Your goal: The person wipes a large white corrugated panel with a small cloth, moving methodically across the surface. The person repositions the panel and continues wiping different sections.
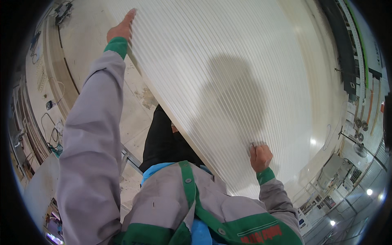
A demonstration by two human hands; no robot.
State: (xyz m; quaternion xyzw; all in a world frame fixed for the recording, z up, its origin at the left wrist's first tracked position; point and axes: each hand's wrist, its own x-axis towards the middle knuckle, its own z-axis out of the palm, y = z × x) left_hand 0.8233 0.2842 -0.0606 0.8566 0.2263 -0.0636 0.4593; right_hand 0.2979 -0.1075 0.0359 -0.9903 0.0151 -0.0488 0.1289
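A large white ribbed panel [228,73] fills most of the view, tilted in front of me. My left hand [121,27] reaches far up and grips the panel's left edge, fingers flat along it. My right hand [260,156] is closed into a fist against the panel's ribbed face near its lower part; whether it pinches anything I cannot tell. Both arms wear grey sleeves with green cuffs. My shadow falls on the panel's middle.
A pale concrete floor [85,45] lies to the left, with cables and small devices [53,134] along its edge. A dark machine with green trim [347,53] runs along the right. A fan [359,149] and shelves stand at the lower right.
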